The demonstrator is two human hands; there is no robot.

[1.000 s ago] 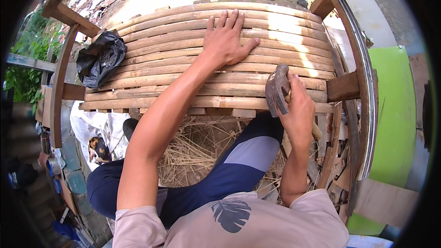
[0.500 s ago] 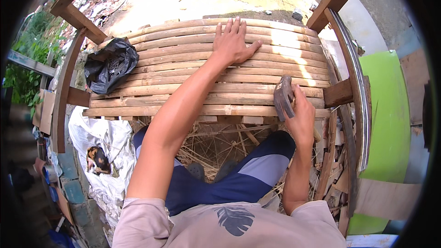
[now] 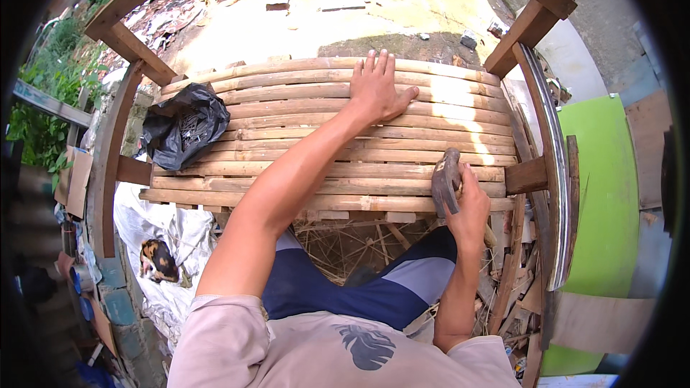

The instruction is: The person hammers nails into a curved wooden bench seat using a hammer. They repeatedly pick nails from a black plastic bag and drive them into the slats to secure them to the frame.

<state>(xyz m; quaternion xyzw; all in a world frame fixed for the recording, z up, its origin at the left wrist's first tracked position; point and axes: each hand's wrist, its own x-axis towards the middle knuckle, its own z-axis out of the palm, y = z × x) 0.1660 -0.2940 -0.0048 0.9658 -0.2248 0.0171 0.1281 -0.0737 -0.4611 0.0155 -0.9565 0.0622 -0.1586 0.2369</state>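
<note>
Rows of bamboo slats lie across a wooden frame in front of me. My left hand presses flat on the far slats with fingers spread. My right hand grips a hammer by its handle near the head, which hovers over the nearest slats at the right side. My legs in blue and grey trousers show below the slats.
A black plastic bag holding nails sits on the slats' left end. A cat lies on white sheeting below left. A green panel stands right. Bamboo scraps litter the ground beneath.
The view has shifted, so the slats sit lower in the picture. My left hand stays flat on the far slats. My right hand still holds the hammer over the near slats.
</note>
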